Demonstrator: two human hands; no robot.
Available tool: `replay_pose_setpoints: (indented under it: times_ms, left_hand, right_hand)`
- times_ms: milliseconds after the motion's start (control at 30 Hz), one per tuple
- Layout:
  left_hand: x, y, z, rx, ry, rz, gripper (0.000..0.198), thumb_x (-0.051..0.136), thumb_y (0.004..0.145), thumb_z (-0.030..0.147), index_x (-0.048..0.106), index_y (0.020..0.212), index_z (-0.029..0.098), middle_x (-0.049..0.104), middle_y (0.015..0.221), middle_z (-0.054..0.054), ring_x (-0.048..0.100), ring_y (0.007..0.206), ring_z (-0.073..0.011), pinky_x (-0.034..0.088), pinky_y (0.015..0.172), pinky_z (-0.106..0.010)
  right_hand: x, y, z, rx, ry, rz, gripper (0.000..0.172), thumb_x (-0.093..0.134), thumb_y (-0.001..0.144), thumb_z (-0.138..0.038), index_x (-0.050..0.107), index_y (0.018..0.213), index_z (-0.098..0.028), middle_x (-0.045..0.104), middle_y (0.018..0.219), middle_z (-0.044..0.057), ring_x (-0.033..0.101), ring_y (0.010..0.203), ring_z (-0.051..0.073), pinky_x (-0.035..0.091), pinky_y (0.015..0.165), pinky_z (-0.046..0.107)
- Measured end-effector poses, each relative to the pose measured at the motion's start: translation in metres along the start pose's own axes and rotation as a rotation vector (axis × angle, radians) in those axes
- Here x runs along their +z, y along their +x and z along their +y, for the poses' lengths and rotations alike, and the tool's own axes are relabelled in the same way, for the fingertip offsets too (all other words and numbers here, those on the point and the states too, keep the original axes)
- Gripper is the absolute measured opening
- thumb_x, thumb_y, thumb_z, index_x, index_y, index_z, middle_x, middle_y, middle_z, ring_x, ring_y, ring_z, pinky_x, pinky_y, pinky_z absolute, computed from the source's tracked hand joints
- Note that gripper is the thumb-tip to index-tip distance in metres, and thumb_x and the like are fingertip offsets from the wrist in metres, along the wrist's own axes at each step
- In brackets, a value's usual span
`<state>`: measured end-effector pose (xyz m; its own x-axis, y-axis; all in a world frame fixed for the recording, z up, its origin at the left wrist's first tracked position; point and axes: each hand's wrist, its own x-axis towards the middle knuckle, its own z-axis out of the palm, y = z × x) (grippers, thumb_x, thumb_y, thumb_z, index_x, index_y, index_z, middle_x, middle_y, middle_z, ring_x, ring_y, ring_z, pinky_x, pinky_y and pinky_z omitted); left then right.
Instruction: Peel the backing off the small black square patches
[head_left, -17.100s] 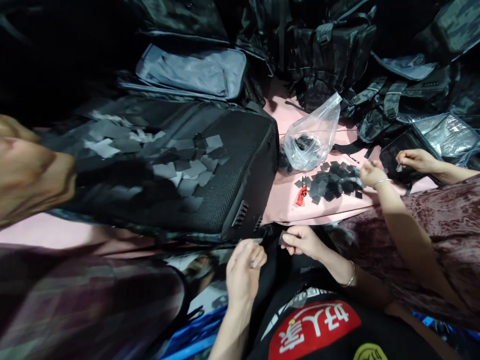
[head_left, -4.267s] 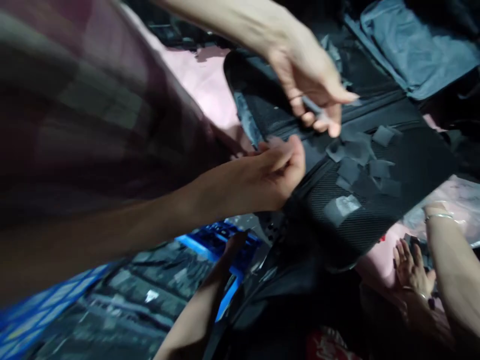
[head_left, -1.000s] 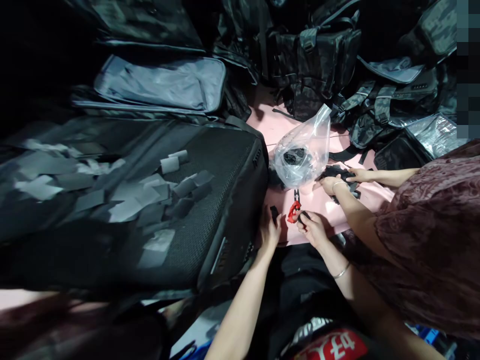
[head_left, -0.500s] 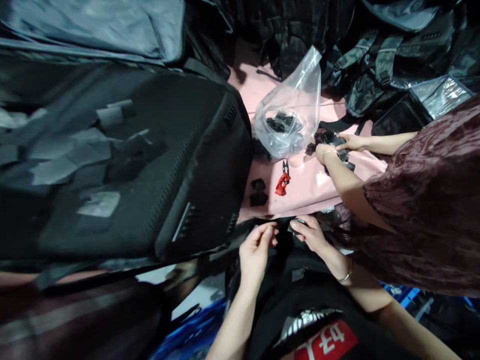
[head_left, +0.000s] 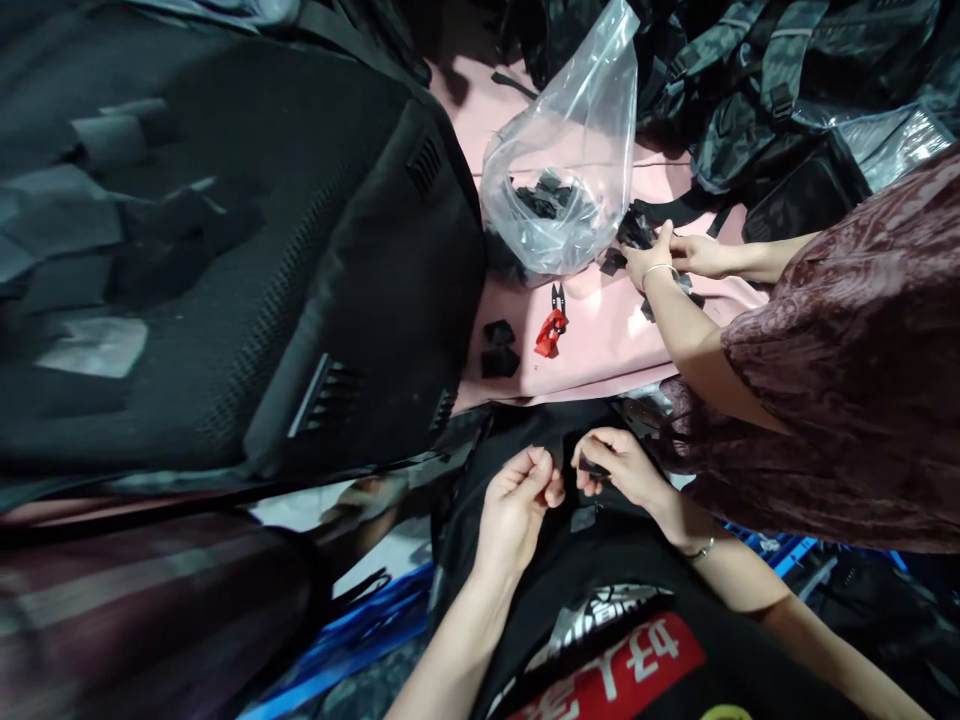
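Holds a small black piece (head_left: pixel 596 459) in the right hand (head_left: pixel 598 462), at about three o'clock from the left hand (head_left: pixel 529 483), just above the lap; thumb and forefinger closed on it, other fingers loosely curled. Cannot tell whether in one layer or several. Pinches tightly with the left hand, thumb pressed to curled fingers, on what looks like a thin dark scrap (head_left: pixel 556 453), hard to make out against the black garment (head_left: pixel 517 620). Rests just apart, hand from hand. Looks very light, thin and bendable, so likely to crease rather than break, perhaps a little slick; best taken by an edge or corner between thumb and fingertip. Shows more of the kind: a dark square (head_left: pixel 583 517) on the lap at six o'clock, two black squares (head_left: pixel 499 349) at eleven on the pink cloth (head_left: pixel 607 365), near red-handled snips (head_left: pixel 551 332) and, farther off at twelve, a clear plastic bag (head_left: pixel 607 110) with black pieces inside. Includes a co-worker's hands (head_left: pixel 649 265) at one o'clock, and a black backpack (head_left: pixel 367 290) at ten, strewn with grey squares (head_left: pixel 112 142). Reads upside down, on the garment's red panel (head_left: pixel 615 665) toward six: 好人, then a partly cut-off character, apparently 家. Has white lettering (head_left: pixel 600 622) above, not legible.
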<state>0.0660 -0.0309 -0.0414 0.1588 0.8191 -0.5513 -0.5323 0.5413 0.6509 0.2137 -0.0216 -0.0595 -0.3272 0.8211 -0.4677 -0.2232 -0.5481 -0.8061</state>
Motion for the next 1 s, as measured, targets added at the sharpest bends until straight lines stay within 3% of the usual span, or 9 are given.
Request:
replay_pose_setpoints:
  times_ms: [100, 167, 267, 333, 467, 567, 733, 833, 1000]
  left_hand:
    - [0.001, -0.001, 0.004, -0.115, -0.16, -0.048, 0.023, 0.074, 0.066, 0.024, 0.055, 0.066, 0.011, 0.047, 0.057, 0.002, 0.035, 0.044, -0.0037, 0.03, 0.041, -0.016]
    - [0.001, -0.003, 0.006, -0.233, -0.283, -0.095, 0.018, 0.071, 0.066, 0.018, 0.054, 0.067, 0.011, 0.042, 0.055, 0.004, 0.03, 0.042, -0.0023, 0.028, 0.039, -0.014]
    - [0.003, -0.006, 0.009, -0.387, -0.419, -0.137, 0.018, 0.066, 0.066, 0.012, 0.049, 0.062, 0.012, 0.032, 0.054, 0.007, 0.022, 0.04, -0.0009, 0.025, 0.037, -0.013]
    - [0.006, -0.009, 0.007, -0.411, -0.415, -0.147, 0.021, 0.067, 0.066, 0.012, 0.046, 0.06, 0.012, 0.03, 0.053, 0.007, 0.021, 0.04, -0.0006, 0.024, 0.037, -0.013]
    - [0.01, -0.013, -0.003, -0.238, -0.158, -0.114, 0.025, 0.07, 0.071, 0.028, 0.053, 0.063, 0.011, 0.039, 0.05, 0.005, 0.028, 0.038, -0.0018, 0.02, 0.038, -0.015]
    - [0.011, -0.015, -0.007, -0.095, 0.015, -0.067, 0.037, 0.066, 0.076, 0.042, 0.053, 0.059, 0.012, 0.04, 0.045, 0.004, 0.03, 0.036, -0.0029, 0.018, 0.039, -0.018]
    - [0.014, -0.016, -0.002, -0.098, -0.09, -0.152, 0.045, 0.062, 0.079, 0.044, 0.042, 0.051, 0.015, 0.03, 0.041, 0.007, 0.022, 0.033, -0.0018, 0.015, 0.037, -0.018]
    - [0.018, -0.016, 0.001, -0.122, -0.172, -0.204, 0.045, 0.06, 0.081, 0.041, 0.039, 0.05, 0.016, 0.026, 0.04, 0.008, 0.018, 0.032, -0.0016, 0.015, 0.037, -0.018]
    - [0.018, -0.017, 0.0, -0.015, -0.201, -0.133, 0.044, 0.059, 0.082, 0.037, 0.036, 0.051, 0.016, 0.025, 0.041, 0.008, 0.019, 0.033, -0.0022, 0.017, 0.038, -0.019]
  right_hand:
    - [-0.002, -0.004, -0.005, 0.003, 0.102, 0.011, 0.04, 0.064, 0.075, -0.046, 0.059, 0.101, -0.016, 0.064, 0.079, 0.004, 0.06, 0.063, 0.01, 0.048, 0.051, 0.019]
    - [-0.002, -0.007, -0.008, -0.004, 0.151, 0.03, 0.036, 0.068, 0.073, -0.041, 0.061, 0.099, -0.017, 0.061, 0.088, 0.004, 0.058, 0.065, 0.009, 0.044, 0.047, 0.016]
    - [0.001, -0.01, -0.014, -0.003, 0.133, 0.029, 0.029, 0.064, 0.076, -0.038, 0.063, 0.095, -0.016, 0.053, 0.076, 0.0, 0.043, 0.049, 0.003, 0.025, 0.037, 0.012]
    - [0.004, -0.011, -0.019, -0.021, 0.029, 0.021, 0.031, 0.061, 0.079, -0.039, 0.063, 0.1, -0.016, 0.05, 0.069, -0.002, 0.037, 0.046, 0.002, 0.022, 0.038, 0.014]
    - [0.01, -0.008, -0.026, -0.194, -0.277, 0.129, 0.021, 0.072, 0.068, -0.03, 0.065, 0.08, -0.014, 0.059, 0.073, 0.001, 0.052, 0.066, 0.009, 0.042, 0.06, 0.021]
    - [0.011, -0.003, -0.026, -0.252, -0.345, 0.148, 0.016, 0.07, 0.069, -0.029, 0.064, 0.069, -0.014, 0.058, 0.067, 0.0, 0.052, 0.065, 0.01, 0.041, 0.063, 0.023]
    - [0.012, -0.001, -0.017, -0.079, 0.054, 0.03, 0.03, 0.068, 0.071, -0.041, 0.055, 0.066, -0.014, 0.039, 0.054, -0.006, 0.03, 0.044, 0.003, 0.022, 0.041, 0.019]
    - [0.02, 0.0, -0.011, -0.002, 0.264, 0.015, 0.038, 0.072, 0.066, -0.044, 0.048, 0.064, -0.015, 0.036, 0.056, -0.006, 0.028, 0.043, 0.002, 0.018, 0.04, 0.018]
    - [0.022, 0.01, -0.017, -0.086, 0.346, 0.32, 0.044, 0.072, 0.065, -0.049, 0.042, 0.063, -0.017, 0.035, 0.055, -0.007, 0.027, 0.041, 0.002, 0.015, 0.039, 0.019]
